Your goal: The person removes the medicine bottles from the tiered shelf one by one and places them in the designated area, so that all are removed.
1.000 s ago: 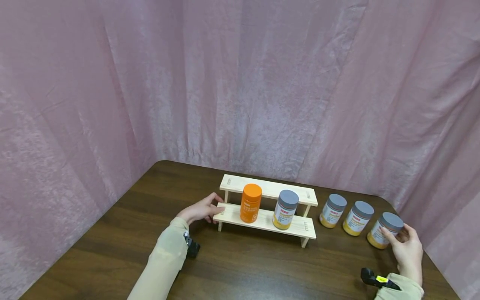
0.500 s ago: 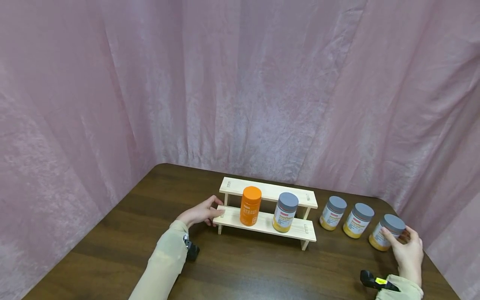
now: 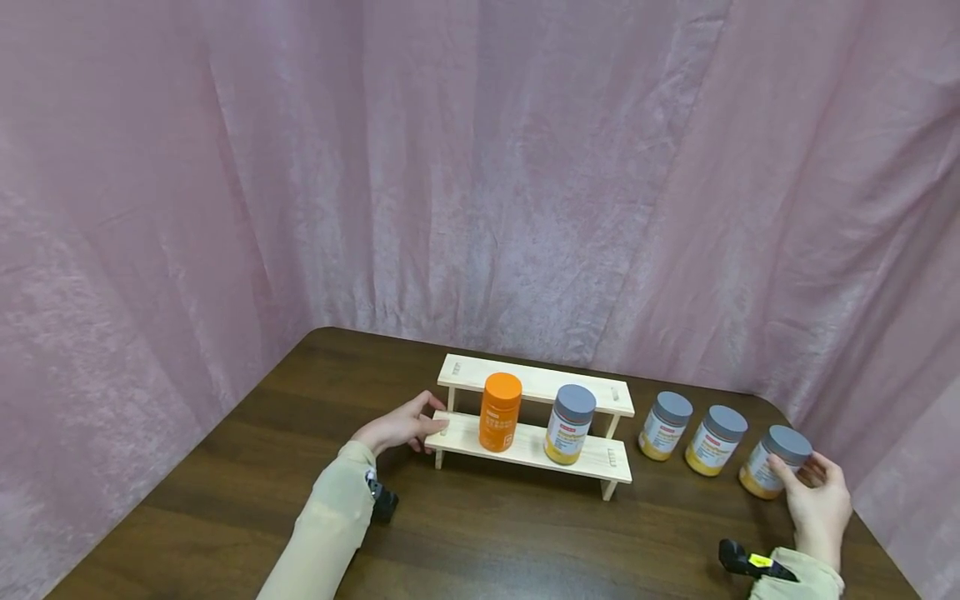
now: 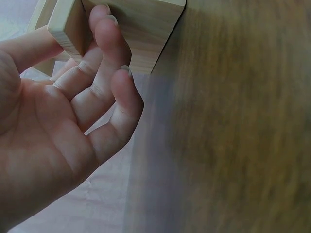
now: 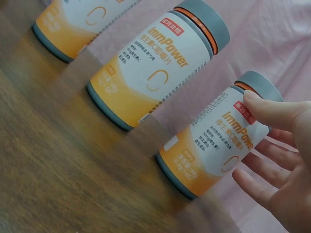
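Note:
At the table's right side, my right hand (image 3: 817, 504) grips a grey-capped vitamin bottle (image 5: 209, 141), thumb in front near the cap and fingers behind. It appears to stand on the table. To its left are two matching bottles, a middle one (image 3: 716, 442) and a far one (image 3: 665, 427). My left hand (image 3: 401, 423) pinches the left end of a two-tier wooden shelf (image 3: 465, 421), with the thumb on the lower board and fingers bent beneath it. On that lower board stand an orange bottle (image 3: 500, 414) and another grey-capped bottle (image 3: 569, 425).
Behind the lower board rises the bare upper board (image 3: 540, 382). Everything stands on a dark brown wooden table (image 3: 525, 533). A pink curtain (image 3: 480, 183) hangs behind the table and along its sides. Black wrist cameras (image 3: 382, 498) sit on both wrists.
My right hand and its bottle have shifted very slightly to the right, away from the middle bottle. The left hand stays on the shelf. The head view tipped up slightly.

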### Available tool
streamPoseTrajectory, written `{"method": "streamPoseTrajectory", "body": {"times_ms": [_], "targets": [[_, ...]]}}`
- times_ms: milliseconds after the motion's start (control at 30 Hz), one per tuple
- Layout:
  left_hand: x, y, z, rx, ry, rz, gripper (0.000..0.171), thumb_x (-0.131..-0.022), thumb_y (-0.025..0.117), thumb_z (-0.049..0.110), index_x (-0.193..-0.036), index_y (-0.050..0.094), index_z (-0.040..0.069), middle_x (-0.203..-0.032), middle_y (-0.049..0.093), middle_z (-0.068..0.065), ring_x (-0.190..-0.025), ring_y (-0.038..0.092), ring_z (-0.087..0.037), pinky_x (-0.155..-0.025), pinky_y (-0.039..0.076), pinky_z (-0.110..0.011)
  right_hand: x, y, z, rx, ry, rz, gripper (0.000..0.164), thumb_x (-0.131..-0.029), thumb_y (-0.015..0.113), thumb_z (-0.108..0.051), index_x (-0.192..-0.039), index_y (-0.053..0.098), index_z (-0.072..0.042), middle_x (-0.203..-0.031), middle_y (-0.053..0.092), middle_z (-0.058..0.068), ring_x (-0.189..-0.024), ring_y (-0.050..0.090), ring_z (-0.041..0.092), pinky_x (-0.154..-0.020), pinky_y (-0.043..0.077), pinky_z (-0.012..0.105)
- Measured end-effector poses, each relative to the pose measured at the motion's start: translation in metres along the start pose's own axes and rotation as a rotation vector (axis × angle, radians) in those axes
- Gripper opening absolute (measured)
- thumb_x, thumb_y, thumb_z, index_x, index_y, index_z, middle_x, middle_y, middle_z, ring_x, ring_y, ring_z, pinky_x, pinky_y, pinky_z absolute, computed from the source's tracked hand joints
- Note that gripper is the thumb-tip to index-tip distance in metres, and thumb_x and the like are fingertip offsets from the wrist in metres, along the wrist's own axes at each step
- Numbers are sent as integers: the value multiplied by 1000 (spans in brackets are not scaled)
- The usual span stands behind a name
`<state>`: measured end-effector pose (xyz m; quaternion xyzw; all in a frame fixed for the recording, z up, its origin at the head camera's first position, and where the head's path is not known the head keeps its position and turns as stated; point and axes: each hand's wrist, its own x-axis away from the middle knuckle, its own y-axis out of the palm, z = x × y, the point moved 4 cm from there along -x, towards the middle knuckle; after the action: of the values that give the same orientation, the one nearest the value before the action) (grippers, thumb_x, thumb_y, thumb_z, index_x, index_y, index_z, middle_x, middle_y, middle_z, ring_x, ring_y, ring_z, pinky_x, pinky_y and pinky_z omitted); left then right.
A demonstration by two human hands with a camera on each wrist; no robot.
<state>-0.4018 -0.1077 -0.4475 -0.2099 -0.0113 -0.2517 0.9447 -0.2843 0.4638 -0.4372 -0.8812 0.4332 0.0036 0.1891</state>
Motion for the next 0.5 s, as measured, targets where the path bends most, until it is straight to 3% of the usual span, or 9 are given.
{"method": "streamPoseTrajectory", "body": {"times_ms": [133, 233, 433, 500], "targets": [[0, -1, -1, -4, 3, 0, 38, -98, 56, 24, -124, 37, 4, -79, 69, -5, -63, 64, -14, -61, 46, -29, 1, 0, 0, -60, 19, 3, 70, -84, 74, -31, -142, 44, -5, -98, 53, -28, -78, 41, -19, -71, 32, -1], [0, -2, 0, -9, 8, 5, 37, -98, 56, 24, -123, 38, 4, -80, 69, -6, -63, 64, -15, -61, 47, -29, 1, 0, -2, -107, 22, 5, 70, -84, 75, -28, -142, 45, -4, -85, 46, -35, -77, 43, -18, -69, 33, -1], [1, -1, 2, -14, 10, -3, 39, -99, 55, 23, -125, 36, 2, -81, 69, -7, -63, 64, -15, -62, 47, -30, 0, 2, -3, -101, -29, 45, 66, -85, 73, -24, -141, 46, -2, -84, 46, -37, -77, 42, -19, -71, 32, -1], [2, 1, 3, -15, 6, -5, 39, -99, 55, 23, -126, 37, 2, -82, 69, -7, -64, 64, -15, -62, 47, -29, 0, 3, -2, -125, -31, 58, 61, -85, 73, -23, -139, 49, -7, -86, 47, -36, -79, 43, -19, -72, 33, -1]]}}
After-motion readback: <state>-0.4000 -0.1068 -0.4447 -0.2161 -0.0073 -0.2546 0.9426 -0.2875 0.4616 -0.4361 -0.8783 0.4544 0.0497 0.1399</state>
